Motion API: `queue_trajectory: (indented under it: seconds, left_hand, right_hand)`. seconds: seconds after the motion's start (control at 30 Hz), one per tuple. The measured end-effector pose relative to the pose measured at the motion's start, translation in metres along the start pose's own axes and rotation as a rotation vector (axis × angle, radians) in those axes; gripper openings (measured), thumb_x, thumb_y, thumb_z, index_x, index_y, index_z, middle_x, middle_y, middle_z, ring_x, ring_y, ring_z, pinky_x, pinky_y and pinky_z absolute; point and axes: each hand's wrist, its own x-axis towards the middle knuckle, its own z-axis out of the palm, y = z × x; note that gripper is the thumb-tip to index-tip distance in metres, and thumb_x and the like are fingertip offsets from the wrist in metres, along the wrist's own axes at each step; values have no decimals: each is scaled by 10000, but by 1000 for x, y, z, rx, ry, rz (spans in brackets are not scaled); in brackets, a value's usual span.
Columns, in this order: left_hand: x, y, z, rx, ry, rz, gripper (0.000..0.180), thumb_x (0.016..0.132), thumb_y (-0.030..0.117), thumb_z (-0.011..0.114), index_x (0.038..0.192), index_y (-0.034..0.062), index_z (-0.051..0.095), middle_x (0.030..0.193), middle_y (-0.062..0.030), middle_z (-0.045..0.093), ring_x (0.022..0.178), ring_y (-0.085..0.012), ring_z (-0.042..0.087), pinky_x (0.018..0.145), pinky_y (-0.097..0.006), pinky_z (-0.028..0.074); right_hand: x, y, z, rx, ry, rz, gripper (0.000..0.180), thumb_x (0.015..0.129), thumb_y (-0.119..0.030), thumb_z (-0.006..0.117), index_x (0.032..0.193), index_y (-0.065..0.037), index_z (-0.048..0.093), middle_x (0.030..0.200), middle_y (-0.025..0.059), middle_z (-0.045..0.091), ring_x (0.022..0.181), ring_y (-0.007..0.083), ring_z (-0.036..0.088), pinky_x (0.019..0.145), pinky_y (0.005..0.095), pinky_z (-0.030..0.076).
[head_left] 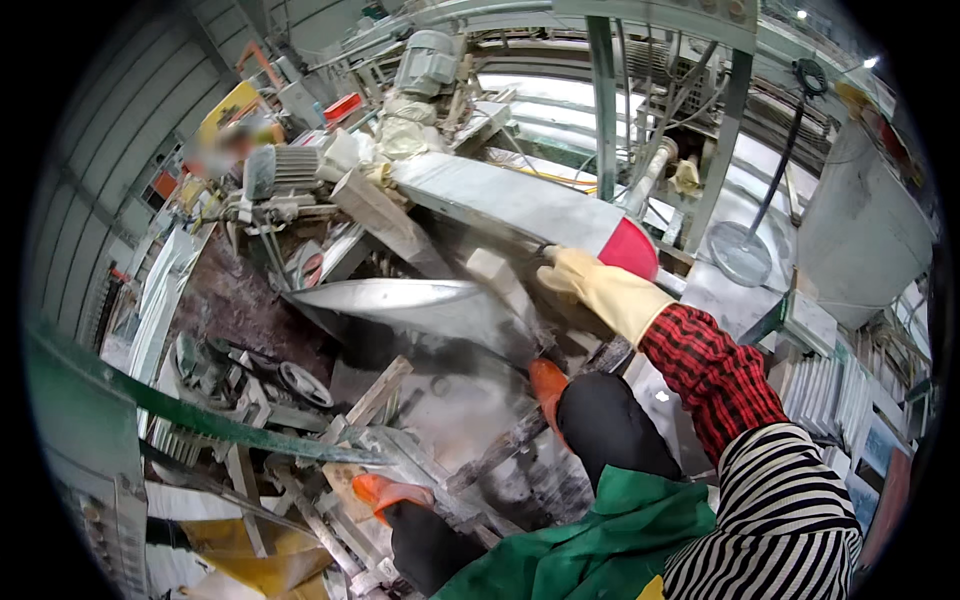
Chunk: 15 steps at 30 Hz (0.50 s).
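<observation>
My right hand (pixel 588 285), in a cream glove, is at the near edge of the long pale-grey cover (pixel 510 197) — fingers (pixel 563 281) partly bent; whether they grip, I cannot tell. The cover slants up-left, its red end (pixel 629 250) just beyond my wrist.

right hand (pixel 592 283) is kinda boxed in: long grey beam (pixel 515 197) with a red end along its far side, pale block (pixel 500 282) just left, thick timber (pixel 388 218) farther over. roomiest gap's the dusty floor (pixel 455 405) between the orange boots (pixel 548 388) and curved metal sheet (pixel 395 294), wood offcut (pixel 382 388) at its left.
</observation>
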Motion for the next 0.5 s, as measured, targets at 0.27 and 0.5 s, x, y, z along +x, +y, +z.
queue_trajectory:
  seconds: [0.27, 0.5]
  left_hand:
    - [9, 20, -27, 2, -87, -104, 504, 992, 427, 635, 1257, 0, 673, 1310, -308, 615, 1256, -506, 533, 1078, -620, 398]
    - [19, 19, -43, 38, -18, -81, 419, 1014, 384, 616, 1228, 33, 700, 1380, -326, 575, 1332, -547, 468, 1135, -670, 317]
  right_hand:
    - [-60, -84, 149, -57, -613, -511, 510, 958, -375, 626, 1414, -153, 578, 1197, 174, 691, 1039, 349, 677, 929, 432, 535]
    - [-42, -41, 216, -578, -816, -403, 479, 894, -382, 697, 1340, -214, 655, 967, 138, 740, 890, 336, 671, 818, 476, 518]
